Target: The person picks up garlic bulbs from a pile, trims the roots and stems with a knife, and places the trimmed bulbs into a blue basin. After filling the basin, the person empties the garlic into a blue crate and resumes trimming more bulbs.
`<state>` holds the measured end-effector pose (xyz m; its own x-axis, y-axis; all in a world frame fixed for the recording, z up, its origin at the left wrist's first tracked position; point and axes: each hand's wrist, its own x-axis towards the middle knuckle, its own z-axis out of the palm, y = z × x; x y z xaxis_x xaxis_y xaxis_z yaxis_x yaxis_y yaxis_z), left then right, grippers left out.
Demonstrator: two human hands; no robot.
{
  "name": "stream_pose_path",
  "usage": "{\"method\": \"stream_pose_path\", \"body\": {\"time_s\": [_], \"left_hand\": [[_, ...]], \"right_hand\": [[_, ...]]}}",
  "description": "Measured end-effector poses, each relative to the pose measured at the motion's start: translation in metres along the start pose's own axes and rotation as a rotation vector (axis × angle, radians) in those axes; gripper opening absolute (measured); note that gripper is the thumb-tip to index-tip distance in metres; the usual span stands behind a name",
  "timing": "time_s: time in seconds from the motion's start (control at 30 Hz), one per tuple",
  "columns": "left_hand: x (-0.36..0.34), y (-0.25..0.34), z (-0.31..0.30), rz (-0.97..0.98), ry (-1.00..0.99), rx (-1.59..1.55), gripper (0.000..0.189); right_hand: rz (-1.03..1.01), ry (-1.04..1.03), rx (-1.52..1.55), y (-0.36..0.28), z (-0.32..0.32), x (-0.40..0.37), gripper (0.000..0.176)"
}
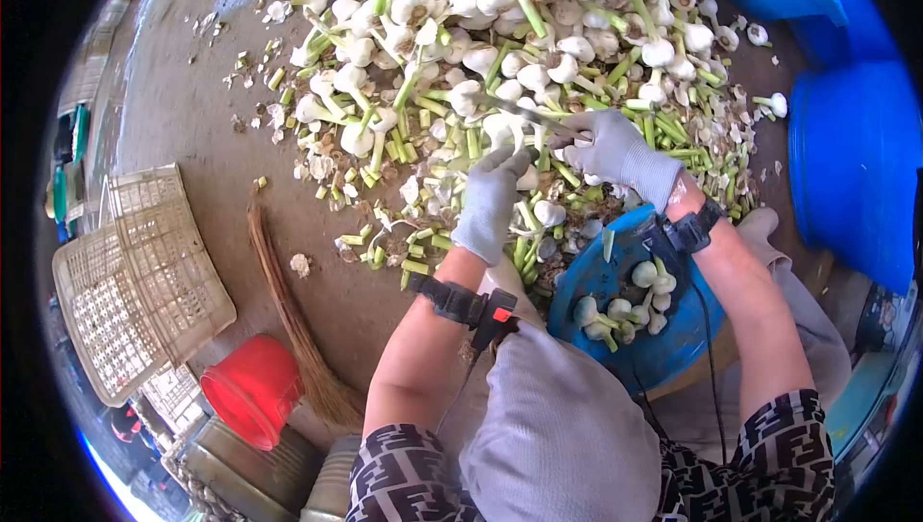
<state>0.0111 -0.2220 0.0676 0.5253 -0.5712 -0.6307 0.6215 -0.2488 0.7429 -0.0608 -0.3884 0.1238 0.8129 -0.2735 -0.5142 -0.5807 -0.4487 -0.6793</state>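
Observation:
My left hand (pixel 487 200), in a grey glove, is closed on a white garlic bulb (pixel 502 128) at the near side of a large heap. My right hand (pixel 615 152), gloved the same way, grips a knife (pixel 524 111) whose thin dark blade points left, over that bulb. How far the left fingers wrap round the bulb is partly hidden. Beyond both hands spreads the heap of garlic (pixel 577 17) with green stalks. Cut stem pieces (pixel 415 265) litter the floor below it. Under my right forearm sits a blue basin (pixel 687 330) with several trimmed bulbs (pixel 654 277).
On the left a straw broom (pixel 284 301) lies on the concrete floor, beside a red bucket (pixel 252 387) and cream plastic baskets (pixel 144 282). A big blue barrel (pixel 851 157) stands at the right. Black cables run from both wrist straps.

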Motion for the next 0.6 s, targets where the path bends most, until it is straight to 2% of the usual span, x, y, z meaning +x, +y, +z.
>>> {"method": "stream_pose_path", "body": {"time_s": [0.07,0.1,0.13,0.17,0.23,0.3,0.37,0.4,0.43,0.53,0.57,0.6], "left_hand": [[-0.002,0.007,0.004,0.278,0.108,0.316,0.021],[-0.003,0.012,0.001,0.514,0.129,0.543,0.019],[-0.007,0.025,0.001,0.695,0.231,0.772,0.015],[-0.006,0.033,-0.003,0.734,0.258,0.809,0.014],[-0.004,0.041,-0.01,0.802,0.326,0.899,0.01],[0.039,-0.028,-0.016,0.705,-0.187,0.347,0.013],[0.006,-0.012,0.016,0.735,-0.5,0.467,0.022],[-0.044,0.034,0.044,0.821,-0.552,0.873,0.029],[-0.032,0.032,0.047,0.806,-0.566,1.039,0.04],[0.031,0.045,0.047,0.631,0.055,1.458,0.034],[0.054,0.04,0.038,0.606,0.068,1.53,0.032],[0.071,0.035,0.028,0.579,0.089,1.599,0.03]], "right_hand": [[0.007,-0.004,-0.215,0.003,-0.01,0.001,0.024],[0.091,-0.063,-0.313,0.01,-0.017,0.0,0.026],[0.151,-0.106,-0.379,0.031,-0.024,0.002,0.026],[0.392,-0.161,-0.489,0.036,-0.034,0.0,0.024],[0.377,-0.023,-0.407,0.074,-0.052,-0.02,0.022],[0.419,0.11,-0.213,0.106,-0.061,-0.031,0.028],[0.423,0.201,-0.066,0.127,-0.061,-0.034,0.032],[0.404,0.221,-0.021,0.135,-0.061,-0.033,0.032],[0.383,0.244,0.023,0.138,-0.062,-0.032,0.033],[0.367,0.238,-0.09,0.113,-0.06,-0.034,0.035],[0.427,0.276,-0.145,0.094,-0.054,-0.037,0.034],[0.401,0.25,-0.218,0.082,-0.047,-0.039,0.033]]}}
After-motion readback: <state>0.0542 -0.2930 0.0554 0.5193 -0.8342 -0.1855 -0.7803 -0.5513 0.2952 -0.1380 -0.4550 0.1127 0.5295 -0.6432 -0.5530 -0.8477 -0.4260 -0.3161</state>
